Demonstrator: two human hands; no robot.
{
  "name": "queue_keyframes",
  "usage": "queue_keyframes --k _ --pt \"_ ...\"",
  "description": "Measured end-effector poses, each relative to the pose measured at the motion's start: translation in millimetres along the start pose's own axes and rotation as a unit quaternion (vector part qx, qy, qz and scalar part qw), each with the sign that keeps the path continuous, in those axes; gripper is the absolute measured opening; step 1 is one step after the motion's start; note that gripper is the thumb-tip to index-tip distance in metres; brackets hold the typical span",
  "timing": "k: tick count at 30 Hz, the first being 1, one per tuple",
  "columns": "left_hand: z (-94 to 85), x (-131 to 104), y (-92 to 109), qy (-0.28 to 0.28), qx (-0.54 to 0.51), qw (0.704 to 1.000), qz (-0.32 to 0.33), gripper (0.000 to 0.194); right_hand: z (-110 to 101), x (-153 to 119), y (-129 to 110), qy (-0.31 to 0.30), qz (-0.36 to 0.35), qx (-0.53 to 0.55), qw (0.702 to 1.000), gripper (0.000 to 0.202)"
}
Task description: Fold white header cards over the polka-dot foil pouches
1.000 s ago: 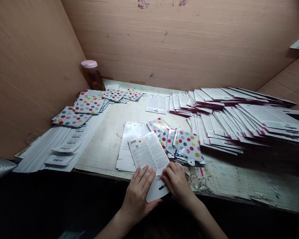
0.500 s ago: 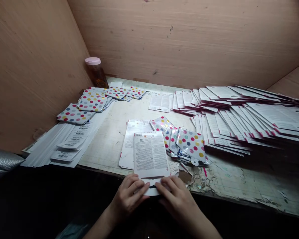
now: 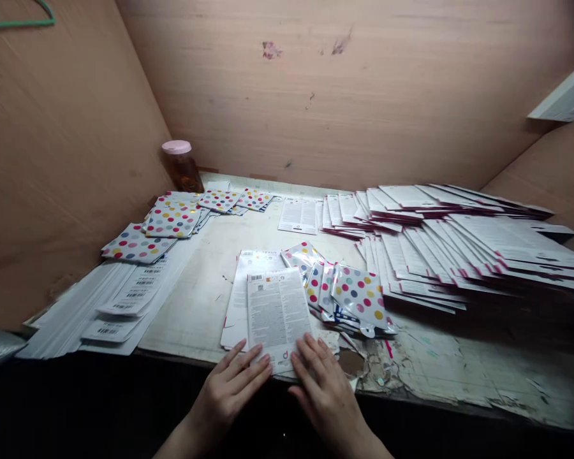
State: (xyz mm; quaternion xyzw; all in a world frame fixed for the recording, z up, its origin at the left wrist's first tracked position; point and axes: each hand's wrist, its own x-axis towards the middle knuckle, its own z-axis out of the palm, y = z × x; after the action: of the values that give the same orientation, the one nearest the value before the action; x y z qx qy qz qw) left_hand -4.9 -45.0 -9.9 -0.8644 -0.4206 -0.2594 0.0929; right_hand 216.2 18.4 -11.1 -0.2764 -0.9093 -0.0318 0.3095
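Observation:
A white printed card (image 3: 278, 312) lies near the table's front edge, partly over other white cards (image 3: 235, 306). My left hand (image 3: 232, 382) rests at its lower left corner, fingers stretched out. My right hand (image 3: 323, 379) lies flat on its lower right corner, fingers spread. Neither hand grips anything. Just right of the card are several polka-dotted packets (image 3: 358, 293), overlapping each other.
Many white cards (image 3: 425, 248) with pink edges are fanned out at the right. More dotted packets (image 3: 172, 215) and barcode label strips (image 3: 136, 290) lie at the left. A pink-lidded bottle (image 3: 184, 169) stands at the back left. Wooden panels (image 3: 325, 127) surround the table (image 3: 191, 299).
The flap with the slot at the card's lower end no longer shows; a printed lower edge shows there. Both hands have gone from pinching the flap to lying with fingers extended. The view has tilted upward.

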Motion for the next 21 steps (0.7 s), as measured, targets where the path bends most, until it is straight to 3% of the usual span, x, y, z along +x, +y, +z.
queue_keyframes --k 3,7,9,10,11,13,15,17,19,21 --pt "-13.9 8.1 8.6 0.063 -0.039 0.997 0.001 0.039 -11.3 12.3 -5.1 -0.003 -0.059 -0.041 0.997 0.037" --pt "-36.8 25.7 3.6 0.180 -0.079 0.976 -0.090 0.038 -45.6 46.1 1.3 0.041 -0.119 -0.059 0.990 0.042" --pt "-37.1 34.8 -16.8 0.194 -0.059 0.960 -0.194 0.055 -55.6 71.3 21.1 0.048 -0.114 -0.036 0.992 0.042" --pt "-32.5 39.9 -29.0 0.182 -0.029 0.933 -0.310 0.066 -55.3 87.1 36.5 0.034 -0.085 -0.021 0.996 0.042" --pt "-25.3 45.5 -40.9 0.139 0.018 0.888 -0.439 0.076 -51.1 105.1 55.0 0.014 -0.045 -0.009 0.999 0.041" --pt "-6.8 56.8 -59.7 0.020 0.052 0.827 -0.559 0.098 -33.1 145.9 96.5 -0.052 0.049 0.015 0.997 0.040" --pt "8.6 65.2 -70.2 -0.013 0.037 0.800 -0.599 0.091 -10.4 186.0 132.8 -0.070 0.093 0.023 0.993 0.038" --pt "14.3 67.4 -75.6 -0.004 0.003 0.799 -0.601 0.077 7.5 214.7 151.1 -0.078 0.130 0.042 0.988 0.038" --pt "10.3 63.2 -79.8 0.026 -0.032 0.801 -0.597 0.059 15.1 223.0 144.8 -0.081 0.152 0.079 0.982 0.044" --pt "1.4 55.5 -83.7 0.069 -0.069 0.795 -0.598 0.040 12.3 208.3 117.0 -0.077 0.156 0.133 0.976 0.044"
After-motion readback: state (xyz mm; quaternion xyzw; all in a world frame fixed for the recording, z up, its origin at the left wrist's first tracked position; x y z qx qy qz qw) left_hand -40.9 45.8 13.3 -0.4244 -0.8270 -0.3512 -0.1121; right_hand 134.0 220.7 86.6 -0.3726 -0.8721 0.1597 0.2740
